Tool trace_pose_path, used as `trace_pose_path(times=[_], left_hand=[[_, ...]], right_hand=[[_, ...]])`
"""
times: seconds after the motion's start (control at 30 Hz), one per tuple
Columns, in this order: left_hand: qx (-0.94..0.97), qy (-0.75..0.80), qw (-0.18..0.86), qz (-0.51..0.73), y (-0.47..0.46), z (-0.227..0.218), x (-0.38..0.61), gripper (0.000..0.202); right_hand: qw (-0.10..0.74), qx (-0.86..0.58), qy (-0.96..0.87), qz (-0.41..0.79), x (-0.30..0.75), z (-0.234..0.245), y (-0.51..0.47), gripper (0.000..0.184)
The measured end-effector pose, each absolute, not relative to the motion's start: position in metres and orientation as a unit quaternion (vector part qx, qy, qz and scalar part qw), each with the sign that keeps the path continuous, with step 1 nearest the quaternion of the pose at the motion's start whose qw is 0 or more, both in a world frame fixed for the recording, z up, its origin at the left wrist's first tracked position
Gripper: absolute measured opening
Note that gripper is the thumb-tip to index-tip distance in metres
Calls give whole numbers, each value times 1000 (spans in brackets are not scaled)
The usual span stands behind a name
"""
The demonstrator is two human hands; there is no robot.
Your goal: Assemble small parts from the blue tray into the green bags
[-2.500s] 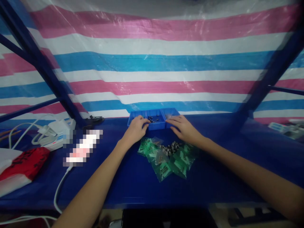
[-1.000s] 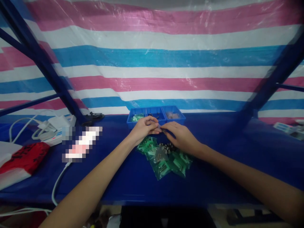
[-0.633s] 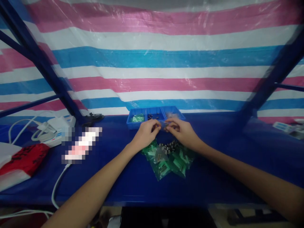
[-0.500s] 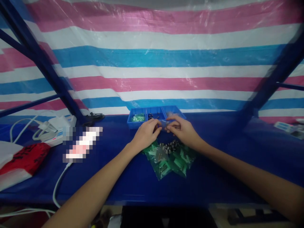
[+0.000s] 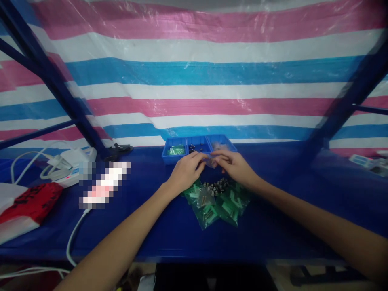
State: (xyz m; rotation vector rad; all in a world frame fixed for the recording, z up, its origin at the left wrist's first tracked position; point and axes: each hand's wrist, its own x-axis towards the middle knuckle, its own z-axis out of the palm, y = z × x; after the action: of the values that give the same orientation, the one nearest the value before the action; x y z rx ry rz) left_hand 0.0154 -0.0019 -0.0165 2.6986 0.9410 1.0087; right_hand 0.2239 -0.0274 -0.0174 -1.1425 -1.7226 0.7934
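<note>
The small clear bag (image 5: 211,162) sits between your two hands, just short of the blue tray (image 5: 170,160); your left hand (image 5: 186,169) pinches it from 9 o'clock, your right hand (image 5: 237,166) from 3, and its contents are too small to make out. Centring the clock on that bag, the green packets (image 5: 209,215), fanned on the blue surface (image 5: 169,230) at 6 o'clock, hold parts and look like work done. Left over, it seems, are the loose metal parts (image 5: 216,187) heaped beside them, also towards 6, plus the tray's stock: green pieces (image 5: 176,150) between 9 and 10, a few dark parts (image 5: 192,148) between 10 and 11, and clear pieces (image 5: 220,146), perhaps bags, at 1. The bag you hold appears midway; you cannot tell whether it is sealed.
</note>
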Motion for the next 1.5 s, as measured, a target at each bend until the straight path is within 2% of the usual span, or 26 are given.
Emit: trace_pose_path(times=[0.1, 0.27, 0.33, 0.5, 0.63, 0.7, 0.83, 0.97, 1.1, 1.3, 1.4, 1.5], left_hand=[[884, 323, 49, 334, -2, -15, 16, 20], [873, 341, 49, 346, -5, -12, 17, 22], [868, 347, 59, 350, -6, -13, 18, 22], [863, 345, 82, 361, -7, -14, 20, 38], [868, 343, 83, 350, -7, -15, 20, 38], [875, 339, 80, 337, -7, -16, 19, 37], [885, 333, 69, 318, -5, -17, 17, 32], [895, 330, 43, 296, -5, -16, 17, 23], [903, 329, 27, 274, -6, -15, 17, 22], [917, 316, 18, 243, -3, -13, 14, 20], [923, 314, 20, 223, -1, -13, 12, 20], [927, 309, 15, 212, 0, -14, 11, 18]], right_hand=[[433, -455, -720, 295, 224, -20, -26, 30], [423, -467, -758, 167, 223, -19, -28, 18], [422, -477, -752, 171, 224, -17, -28, 19], [495, -481, -674, 264, 240, -7, -19, 20], [535, -512, -647, 183, 258, 1, 1, 31], [503, -542, -668, 85, 263, 1, 11, 37], [375, -565, -728, -102, 264, -5, 15, 41], [296, -552, -759, -179, 265, -9, 8, 33], [251, -543, -780, -182, 268, -14, 4, 30], [265, -476, -821, -172, 249, -9, -16, 30], [256, -495, -825, -92, 233, -4, -34, 26], [203, -484, -851, 13, 222, -2, -49, 17]])
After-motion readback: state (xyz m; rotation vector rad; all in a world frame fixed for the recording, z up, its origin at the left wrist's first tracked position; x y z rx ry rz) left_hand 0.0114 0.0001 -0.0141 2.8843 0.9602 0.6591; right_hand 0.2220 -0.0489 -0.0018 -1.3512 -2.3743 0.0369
